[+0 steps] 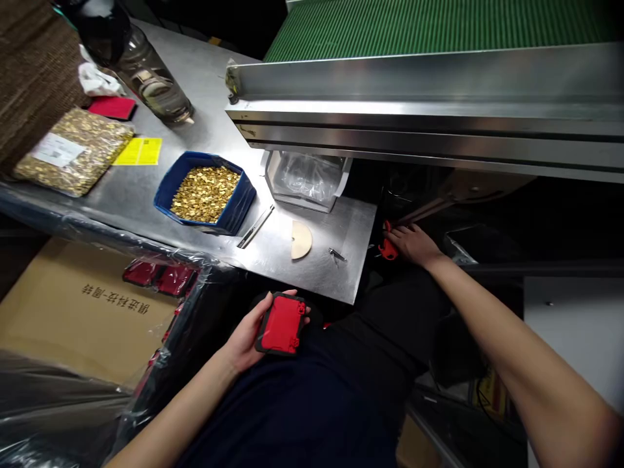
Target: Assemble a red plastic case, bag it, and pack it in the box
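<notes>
The smooth metal table (326, 276) juts between left hand (248, 331), gripping a flat red-black case (281, 325), and right hand (414, 243), touching a curved red piece (389, 249), grip unclear.

Bright light whitens the metal tabletop (341, 221) and glints off the plastic sheeting (63, 380), while the space under the conveyor (414, 123) sinks into deep shadow. Wide-angle distortion stretches the outer edges.

The cardboard (53, 318) reads "俱进科技-周转", upside down; the white label's (58, 150) print is illegible.
</notes>
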`<control>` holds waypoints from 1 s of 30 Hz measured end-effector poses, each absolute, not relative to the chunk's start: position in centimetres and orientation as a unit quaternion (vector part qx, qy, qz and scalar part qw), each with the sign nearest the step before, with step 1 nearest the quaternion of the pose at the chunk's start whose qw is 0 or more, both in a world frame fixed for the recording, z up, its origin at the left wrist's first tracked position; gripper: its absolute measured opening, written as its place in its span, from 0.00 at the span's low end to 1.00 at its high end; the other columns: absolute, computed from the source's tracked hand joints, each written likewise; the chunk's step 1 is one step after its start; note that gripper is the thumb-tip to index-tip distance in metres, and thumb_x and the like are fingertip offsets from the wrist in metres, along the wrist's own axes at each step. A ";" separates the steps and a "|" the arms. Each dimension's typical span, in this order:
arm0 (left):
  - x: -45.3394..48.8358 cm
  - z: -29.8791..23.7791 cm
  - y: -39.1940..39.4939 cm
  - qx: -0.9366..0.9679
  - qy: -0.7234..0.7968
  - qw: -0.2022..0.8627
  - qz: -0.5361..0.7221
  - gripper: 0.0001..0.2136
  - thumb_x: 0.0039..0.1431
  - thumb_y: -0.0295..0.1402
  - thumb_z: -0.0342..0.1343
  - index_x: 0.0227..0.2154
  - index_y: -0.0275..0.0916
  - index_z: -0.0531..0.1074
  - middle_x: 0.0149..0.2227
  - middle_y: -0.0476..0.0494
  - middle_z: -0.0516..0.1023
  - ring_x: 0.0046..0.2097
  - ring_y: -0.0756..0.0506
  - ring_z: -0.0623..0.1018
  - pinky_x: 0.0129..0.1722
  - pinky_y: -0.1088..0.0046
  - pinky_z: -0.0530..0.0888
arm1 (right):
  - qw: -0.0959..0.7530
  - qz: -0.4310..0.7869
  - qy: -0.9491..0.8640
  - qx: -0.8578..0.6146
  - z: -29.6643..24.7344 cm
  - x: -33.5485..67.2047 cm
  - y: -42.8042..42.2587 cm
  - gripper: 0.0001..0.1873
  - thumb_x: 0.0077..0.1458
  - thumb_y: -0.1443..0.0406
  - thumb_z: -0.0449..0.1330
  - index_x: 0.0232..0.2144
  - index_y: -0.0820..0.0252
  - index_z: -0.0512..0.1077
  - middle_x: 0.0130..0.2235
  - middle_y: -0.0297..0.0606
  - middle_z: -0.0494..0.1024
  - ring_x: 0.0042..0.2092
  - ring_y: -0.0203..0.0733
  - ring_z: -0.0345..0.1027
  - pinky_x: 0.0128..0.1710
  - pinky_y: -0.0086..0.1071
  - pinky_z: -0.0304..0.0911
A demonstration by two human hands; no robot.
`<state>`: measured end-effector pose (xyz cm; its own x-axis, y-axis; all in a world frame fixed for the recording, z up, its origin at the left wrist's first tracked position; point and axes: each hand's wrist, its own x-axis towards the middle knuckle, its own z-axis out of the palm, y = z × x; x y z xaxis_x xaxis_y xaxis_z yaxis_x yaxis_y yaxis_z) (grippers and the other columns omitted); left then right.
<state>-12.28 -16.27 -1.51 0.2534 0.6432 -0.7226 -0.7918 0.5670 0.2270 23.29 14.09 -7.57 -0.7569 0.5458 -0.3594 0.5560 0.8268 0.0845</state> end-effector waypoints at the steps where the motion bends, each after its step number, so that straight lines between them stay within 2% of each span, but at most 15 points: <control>1: -12.2 -1.5 -16.4 -0.085 0.412 0.784 0.456 0.27 0.68 0.46 0.54 0.64 0.36 0.63 0.54 0.26 0.81 0.55 0.30 0.81 0.55 0.55 0.76 | 0.186 -0.014 0.943 0.276 -7.0 23.6 13.8 0.29 0.62 0.72 0.51 0.64 0.69 0.64 0.56 0.55 0.76 0.55 0.55 0.67 0.58 0.47 0.52; 4: -12.0 -1.5 -16.7 -0.051 0.422 0.781 0.457 0.26 0.68 0.44 0.56 0.65 0.42 0.63 0.58 0.31 0.78 0.55 0.33 0.80 0.52 0.57 0.77 | 0.187 -0.020 0.953 0.237 -3.6 23.9 12.2 0.32 0.55 0.70 0.56 0.63 0.67 0.65 0.52 0.51 0.77 0.50 0.52 0.70 0.53 0.42 0.55; 7: -11.8 -1.7 -16.8 0.022 0.435 0.777 0.455 0.27 0.65 0.41 0.60 0.65 0.45 0.65 0.61 0.35 0.75 0.57 0.36 0.79 0.52 0.59 0.78 | 0.204 -0.032 0.956 0.210 1.1 22.6 8.5 0.18 0.56 0.67 0.58 0.49 0.61 0.73 0.48 0.47 0.77 0.42 0.48 0.71 0.43 0.38 0.58; 8: -11.7 -1.7 -16.7 0.053 0.438 0.776 0.451 0.28 0.64 0.41 0.62 0.64 0.45 0.65 0.61 0.36 0.75 0.57 0.36 0.78 0.53 0.59 0.78 | 0.212 -0.039 0.956 0.199 2.5 21.8 6.7 0.14 0.55 0.65 0.59 0.44 0.61 0.74 0.48 0.47 0.76 0.43 0.48 0.71 0.42 0.38 0.57; 10: -11.5 -1.8 -16.6 0.126 0.443 0.775 0.433 0.32 0.61 0.43 0.65 0.65 0.45 0.64 0.61 0.36 0.74 0.58 0.34 0.77 0.54 0.58 0.77 | 0.237 -0.067 0.954 0.171 4.8 19.8 2.9 0.17 0.49 0.61 0.65 0.41 0.62 0.74 0.47 0.50 0.76 0.48 0.54 0.70 0.47 0.41 0.58; 12: -11.4 -1.8 -16.6 0.205 0.457 0.766 0.402 0.35 0.58 0.45 0.67 0.66 0.46 0.62 0.61 0.36 0.74 0.58 0.32 0.77 0.56 0.57 0.75 | 0.286 -0.096 0.939 0.167 6.0 17.8 -0.9 0.19 0.45 0.60 0.67 0.39 0.65 0.75 0.40 0.49 0.78 0.46 0.56 0.72 0.53 0.45 0.57; 13: -11.4 -1.9 -16.7 0.245 0.465 0.759 0.383 0.36 0.57 0.46 0.67 0.66 0.46 0.61 0.61 0.35 0.74 0.58 0.32 0.77 0.56 0.57 0.75 | 0.311 -0.112 0.927 0.177 6.2 16.8 -2.5 0.16 0.47 0.60 0.66 0.37 0.66 0.75 0.37 0.48 0.78 0.42 0.54 0.74 0.51 0.45 0.59; 15: -11.5 -2.1 -16.8 0.308 0.478 0.744 0.350 0.39 0.56 0.48 0.68 0.67 0.46 0.59 0.61 0.35 0.75 0.58 0.31 0.77 0.58 0.56 0.72 | 0.340 -0.146 0.907 0.201 6.4 15.4 -4.9 0.11 0.50 0.62 0.62 0.35 0.65 0.75 0.33 0.45 0.78 0.35 0.51 0.75 0.40 0.41 0.61; 17: -11.7 -2.3 -17.1 0.351 0.486 0.730 0.328 0.42 0.55 0.50 0.68 0.68 0.45 0.56 0.60 0.35 0.76 0.59 0.31 0.76 0.60 0.54 0.70 | 0.346 -0.172 0.896 0.219 6.7 14.5 -6.1 0.09 0.51 0.64 0.60 0.34 0.63 0.75 0.33 0.45 0.80 0.32 0.50 0.76 0.30 0.38 0.57; 19: -11.9 -2.2 -17.2 0.392 0.501 0.710 0.302 0.46 0.54 0.50 0.68 0.70 0.44 0.53 0.60 0.34 0.75 0.61 0.30 0.75 0.63 0.52 0.68 | 0.357 -0.183 0.886 0.232 7.5 14.1 -6.4 0.07 0.49 0.64 0.60 0.31 0.62 0.75 0.31 0.44 0.80 0.32 0.52 0.77 0.26 0.36 0.52; 22: -11.6 -1.0 -17.0 0.489 0.542 0.636 0.250 0.45 0.52 0.47 0.70 0.69 0.43 0.55 0.64 0.35 0.70 0.63 0.31 0.71 0.65 0.52 0.65 | 0.393 -0.206 0.864 0.237 10.0 13.8 -5.8 0.03 0.45 0.66 0.60 0.25 0.59 0.74 0.27 0.42 0.80 0.29 0.50 0.77 0.23 0.35 0.47; 25: -10.3 1.1 -16.5 0.580 0.561 0.555 0.202 0.41 0.52 0.46 0.69 0.66 0.41 0.59 0.60 0.34 0.71 0.59 0.33 0.74 0.61 0.53 0.70 | 0.406 -0.213 0.854 0.246 13.0 13.4 -5.1 0.02 0.42 0.68 0.60 0.21 0.58 0.73 0.24 0.39 0.79 0.25 0.46 0.74 0.22 0.34 0.45; 28: -9.2 2.8 -16.1 0.615 0.565 0.524 0.170 0.40 0.52 0.44 0.69 0.66 0.37 0.60 0.56 0.34 0.74 0.54 0.33 0.77 0.57 0.53 0.74 | 0.395 -0.197 0.856 0.270 14.8 13.3 -4.2 0.03 0.41 0.67 0.59 0.19 0.58 0.71 0.22 0.38 0.77 0.22 0.44 0.71 0.21 0.33 0.43; 30: -9.4 3.2 -16.0 0.616 0.555 0.532 0.172 0.41 0.50 0.41 0.70 0.65 0.39 0.61 0.58 0.34 0.74 0.57 0.33 0.76 0.60 0.52 0.72 | 0.390 -0.187 0.855 0.288 15.0 13.6 -3.2 0.03 0.41 0.67 0.58 0.19 0.58 0.71 0.21 0.39 0.76 0.21 0.43 0.69 0.21 0.33 0.43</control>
